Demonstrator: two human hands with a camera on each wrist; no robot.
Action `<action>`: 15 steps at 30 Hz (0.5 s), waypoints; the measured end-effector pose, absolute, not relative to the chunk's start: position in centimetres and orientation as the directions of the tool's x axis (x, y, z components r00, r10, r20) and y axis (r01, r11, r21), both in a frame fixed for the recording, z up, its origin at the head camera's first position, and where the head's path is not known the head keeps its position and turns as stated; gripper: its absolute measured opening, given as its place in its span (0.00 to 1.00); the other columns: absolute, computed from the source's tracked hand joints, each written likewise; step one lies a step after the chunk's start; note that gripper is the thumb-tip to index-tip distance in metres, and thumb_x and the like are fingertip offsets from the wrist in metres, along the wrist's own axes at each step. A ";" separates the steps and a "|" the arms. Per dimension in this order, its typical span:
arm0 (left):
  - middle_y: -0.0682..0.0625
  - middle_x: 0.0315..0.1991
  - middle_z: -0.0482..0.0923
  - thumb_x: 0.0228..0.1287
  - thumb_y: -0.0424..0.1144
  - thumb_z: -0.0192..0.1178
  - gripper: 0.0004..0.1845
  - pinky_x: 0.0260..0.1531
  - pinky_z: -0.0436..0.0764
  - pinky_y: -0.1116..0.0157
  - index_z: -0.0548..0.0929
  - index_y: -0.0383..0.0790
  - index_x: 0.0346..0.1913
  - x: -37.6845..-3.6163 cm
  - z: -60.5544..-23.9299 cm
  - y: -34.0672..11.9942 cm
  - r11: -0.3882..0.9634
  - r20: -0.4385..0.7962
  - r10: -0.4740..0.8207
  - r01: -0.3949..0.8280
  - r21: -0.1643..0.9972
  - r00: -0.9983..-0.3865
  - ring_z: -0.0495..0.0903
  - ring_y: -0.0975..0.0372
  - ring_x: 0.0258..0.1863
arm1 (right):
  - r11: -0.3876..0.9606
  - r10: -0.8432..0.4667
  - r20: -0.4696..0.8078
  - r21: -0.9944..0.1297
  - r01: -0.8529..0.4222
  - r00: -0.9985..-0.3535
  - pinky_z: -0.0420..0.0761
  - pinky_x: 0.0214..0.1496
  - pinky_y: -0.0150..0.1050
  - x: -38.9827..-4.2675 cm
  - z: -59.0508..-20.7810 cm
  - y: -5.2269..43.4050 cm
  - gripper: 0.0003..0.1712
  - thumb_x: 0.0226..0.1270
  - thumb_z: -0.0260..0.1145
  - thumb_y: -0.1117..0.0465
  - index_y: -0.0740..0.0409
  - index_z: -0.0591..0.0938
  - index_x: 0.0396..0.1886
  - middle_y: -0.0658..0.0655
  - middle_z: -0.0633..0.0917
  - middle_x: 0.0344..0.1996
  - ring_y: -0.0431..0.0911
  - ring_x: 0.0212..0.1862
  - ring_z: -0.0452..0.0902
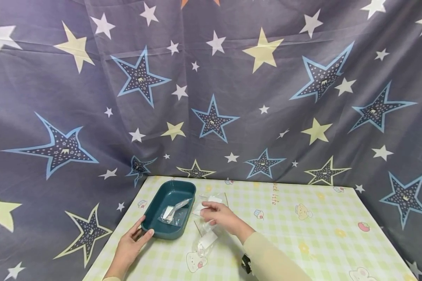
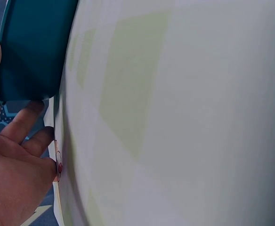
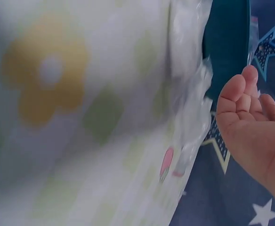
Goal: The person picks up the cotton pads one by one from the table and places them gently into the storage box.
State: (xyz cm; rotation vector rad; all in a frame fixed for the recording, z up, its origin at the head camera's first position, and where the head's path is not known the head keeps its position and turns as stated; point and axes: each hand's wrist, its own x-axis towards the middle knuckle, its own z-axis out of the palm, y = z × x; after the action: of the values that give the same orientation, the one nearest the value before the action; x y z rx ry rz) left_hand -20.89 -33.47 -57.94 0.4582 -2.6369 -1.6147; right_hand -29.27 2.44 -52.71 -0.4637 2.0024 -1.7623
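Observation:
A dark teal rectangular box (image 1: pixel 174 194) stands open-topped at the left of the table. My left hand (image 1: pixel 129 244) grips its near left corner, thumb and fingers apart on two sides; in the left wrist view the fingers touch the box wall (image 2: pixel 31 56). Inside the box lies a clear plastic bag (image 1: pixel 176 216) with white pieces in it. To the right of the box hovers my right hand (image 1: pixel 223 217), fingers loosely bent, with nothing visibly held. Beneath and beside it lie clear bags with white contents, one nearer me (image 1: pixel 207 240), another farther back (image 1: pixel 214 199).
A checked cloth with cartoon prints covers the table (image 1: pixel 285 234). Behind and at both sides hangs a grey star-patterned curtain (image 1: pixel 239 86). A small black object (image 1: pixel 246 263) shows beside the right sleeve.

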 end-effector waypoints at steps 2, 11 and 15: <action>0.32 0.80 0.64 0.65 0.66 0.72 0.50 0.69 0.82 0.49 0.63 0.58 0.85 -20.9 -57.9 -33.4 0.426 -0.134 -0.257 -0.237 0.873 -0.957 0.68 0.41 0.79 | 0.192 -0.505 -0.083 -0.981 -0.018 -0.859 0.85 0.63 0.55 -29.4 -52.9 3.4 0.34 0.78 0.69 0.52 0.60 0.75 0.78 0.61 0.86 0.62 0.53 0.59 0.85; 0.32 0.78 0.69 0.64 0.67 0.72 0.52 0.68 0.83 0.51 0.62 0.57 0.86 -20.9 -57.9 -33.4 0.419 -0.137 -0.264 -0.241 0.875 -0.955 0.69 0.42 0.78 | 0.610 -0.508 0.024 -0.696 -0.379 -0.861 0.84 0.67 0.56 -28.2 -54.5 4.7 0.44 0.67 0.78 0.50 0.64 0.74 0.77 0.68 0.82 0.68 0.60 0.61 0.85; 0.32 0.78 0.68 0.63 0.66 0.72 0.52 0.68 0.83 0.51 0.62 0.57 0.86 -21.0 -57.9 -33.4 0.420 -0.141 -0.267 -0.247 0.873 -0.953 0.69 0.41 0.78 | 0.745 -0.513 0.050 -0.471 -0.473 -0.857 0.82 0.70 0.58 -27.0 -55.0 3.8 0.52 0.60 0.82 0.41 0.58 0.73 0.79 0.62 0.80 0.72 0.59 0.68 0.81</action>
State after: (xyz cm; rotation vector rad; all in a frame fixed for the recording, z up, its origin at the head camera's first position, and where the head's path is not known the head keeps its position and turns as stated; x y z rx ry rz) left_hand -20.97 -33.38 -57.95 0.4759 -2.6307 -1.6128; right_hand -27.01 3.80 -54.98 -0.8085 2.8565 -0.7370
